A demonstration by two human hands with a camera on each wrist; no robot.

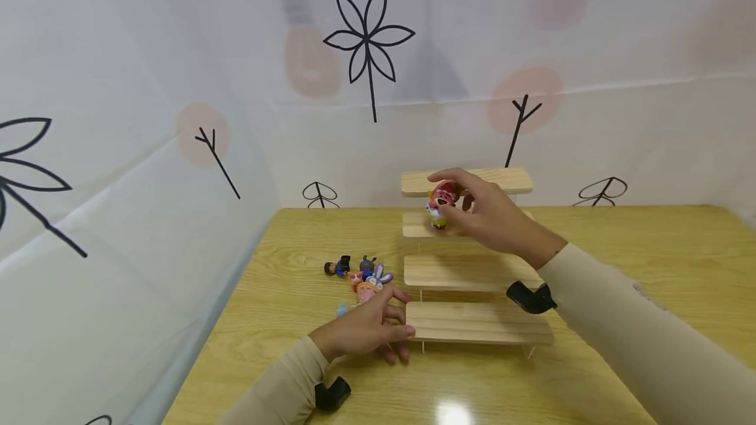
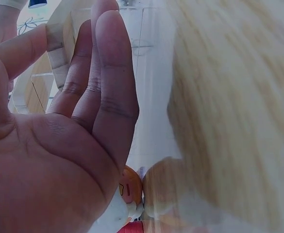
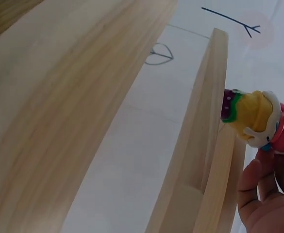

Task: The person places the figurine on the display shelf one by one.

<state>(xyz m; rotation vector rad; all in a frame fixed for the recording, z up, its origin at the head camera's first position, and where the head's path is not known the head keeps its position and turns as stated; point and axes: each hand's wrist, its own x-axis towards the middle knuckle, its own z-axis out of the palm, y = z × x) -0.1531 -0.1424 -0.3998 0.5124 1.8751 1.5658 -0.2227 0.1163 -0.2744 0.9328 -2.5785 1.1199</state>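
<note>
In the head view a small pig-faced figurine [image 1: 442, 201] with a red cap stands upright between the thumb and fingers of my right hand [image 1: 493, 215], at the left end of the second board from the top [image 1: 412, 225]. Its yellow lower body [image 3: 256, 111] and purple-and-green base show in the right wrist view. My left hand [image 1: 369, 325] rests at the left end of the lowest board [image 1: 478, 323], thumb touching the corner. In the left wrist view the left hand's fingers [image 2: 116, 63] are mostly straight, with no toy between them.
Several small figurines lie in a cluster left of the rack, among them a rabbit-eared one [image 1: 378, 275] and a dark-haired one in blue [image 1: 338, 267]. The stepped rack's top board [image 1: 514, 180] stands near the patterned curtain [image 1: 366, 149]. A wooden table [image 1: 638, 267] supports everything.
</note>
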